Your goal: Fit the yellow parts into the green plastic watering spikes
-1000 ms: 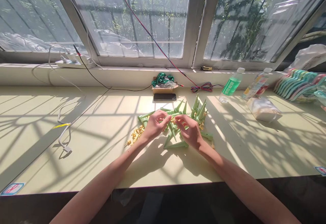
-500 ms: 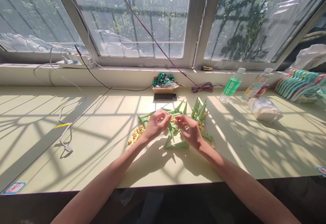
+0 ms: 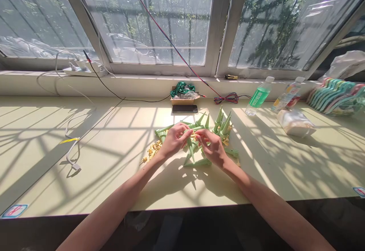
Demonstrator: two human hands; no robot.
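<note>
My left hand (image 3: 177, 139) is closed on a green plastic spike (image 3: 190, 150), whose pointed end hangs down toward the table. Close beside its top, my right hand (image 3: 212, 144) is pinched, and a small yellow plastic piece (image 3: 195, 132) shows at the fingertips, partly hidden by them. Under and behind both hands lies a heap of similar green spikes (image 3: 199, 162), some standing point up at the right. Small yellow pieces (image 3: 152, 151) are scattered left of my left hand, with more among the spikes on the right.
A phone (image 3: 184, 108) lies behind the heap, before a small cardboard box (image 3: 184, 101). Coiled wire (image 3: 228, 98), bottles (image 3: 258, 98), a white packet (image 3: 296, 123) and hangers (image 3: 330, 97) stand to the right. A white cable (image 3: 70, 156) lies left. The table's front edge (image 3: 194, 208) is near me.
The green spike in my left hand has tilted slightly, its tip shifting a little left. Both hands stay close together in nearly the same place.
</note>
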